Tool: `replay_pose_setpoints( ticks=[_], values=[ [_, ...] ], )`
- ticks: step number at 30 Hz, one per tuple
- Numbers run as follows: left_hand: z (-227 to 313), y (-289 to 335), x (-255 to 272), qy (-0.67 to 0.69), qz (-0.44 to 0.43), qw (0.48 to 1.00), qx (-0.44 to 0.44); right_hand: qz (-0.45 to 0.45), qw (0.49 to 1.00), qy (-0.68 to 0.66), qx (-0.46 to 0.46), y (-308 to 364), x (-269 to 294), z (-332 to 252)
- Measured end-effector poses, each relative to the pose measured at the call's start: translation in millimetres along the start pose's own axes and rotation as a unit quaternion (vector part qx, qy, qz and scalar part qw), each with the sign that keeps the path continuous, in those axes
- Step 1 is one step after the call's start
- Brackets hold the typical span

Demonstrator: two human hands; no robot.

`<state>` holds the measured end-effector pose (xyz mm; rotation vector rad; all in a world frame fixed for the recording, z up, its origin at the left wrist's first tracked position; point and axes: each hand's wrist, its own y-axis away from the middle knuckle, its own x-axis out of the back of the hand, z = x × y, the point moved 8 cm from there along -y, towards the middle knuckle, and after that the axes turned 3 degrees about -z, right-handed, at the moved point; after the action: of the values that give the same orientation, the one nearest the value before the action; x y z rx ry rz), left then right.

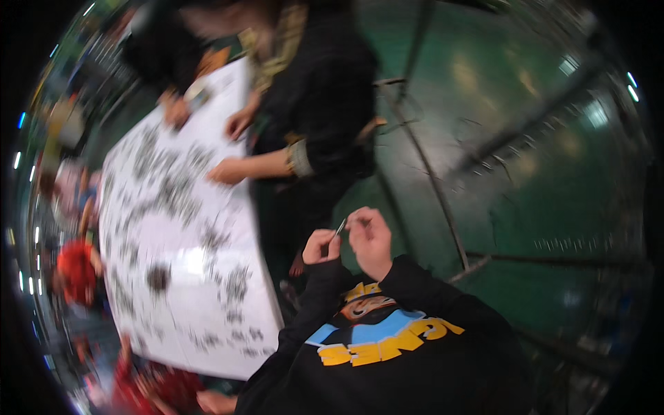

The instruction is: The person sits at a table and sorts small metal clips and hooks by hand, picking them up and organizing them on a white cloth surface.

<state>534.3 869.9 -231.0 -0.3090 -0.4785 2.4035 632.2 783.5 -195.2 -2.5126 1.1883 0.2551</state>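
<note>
Off the right edge of the white tabletop (pixel 155 232), the left grip (pixel 321 246) pinches a thin metallic piece (pixel 340 227); the right grip (pixel 369 235) is at its upper end, whether holding it I cannot tell

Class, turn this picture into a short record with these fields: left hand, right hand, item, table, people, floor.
left hand: the left hand pinches a thin object
right hand: the right hand is at its upper end; contact unclear
item: small, slim, greyish; kind unclear
table: white table, scattered dark pieces, blurred
people: person in dark clothes beside the table; others around it
floor: green floor
</note>
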Motion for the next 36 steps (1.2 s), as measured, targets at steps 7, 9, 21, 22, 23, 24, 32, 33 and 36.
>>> replay_pose_setpoints(
  ticks=[7,9,21,22,23,24,32,33,36],
  values=[
    [-3.6,-3.7,-127.5,0.081,-0.283,0.956,0.012,0.223,0.946,0.191,0.141,40.4,90.9,-64.7],
    [-8.5,10.1,-157.4,0.129,-0.381,0.915,0.023,0.280,0.913,0.245,0.165,62.8,105.4,-83.6],
    [-39.8,162.0,-464.0,0.112,-0.708,0.697,0.026,0.542,0.704,0.414,0.196,193.2,242.3,-179.2],
    [-36.5,171.4,-491.6,0.125,-0.686,0.716,0.015,0.549,0.697,0.416,0.199,201.8,256.1,-180.0],
    [-43.3,185.7,-519.9,0.109,-0.706,0.698,0.045,0.549,0.696,0.415,0.204,207.7,269.5,-177.3],
    [-50.8,185.3,-537.7,0.085,-0.730,0.678,0.012,0.584,0.664,0.427,0.192,209.3,274.6,-166.6],
    [-127.4,204.9,-487.2,0.201,-0.656,0.720,0.104,0.611,0.696,0.362,0.104,205.8,339.7,-161.2],
    [-150.9,186.4,-458.4,0.172,-0.654,0.718,0.167,0.603,0.727,0.315,0.093,202.2,359.8,-151.2],
    [-238.6,140.2,-340.8,-0.058,-0.511,0.823,0.240,0.521,0.781,0.328,0.109,146.8,367.4,-147.4]
  ],
)
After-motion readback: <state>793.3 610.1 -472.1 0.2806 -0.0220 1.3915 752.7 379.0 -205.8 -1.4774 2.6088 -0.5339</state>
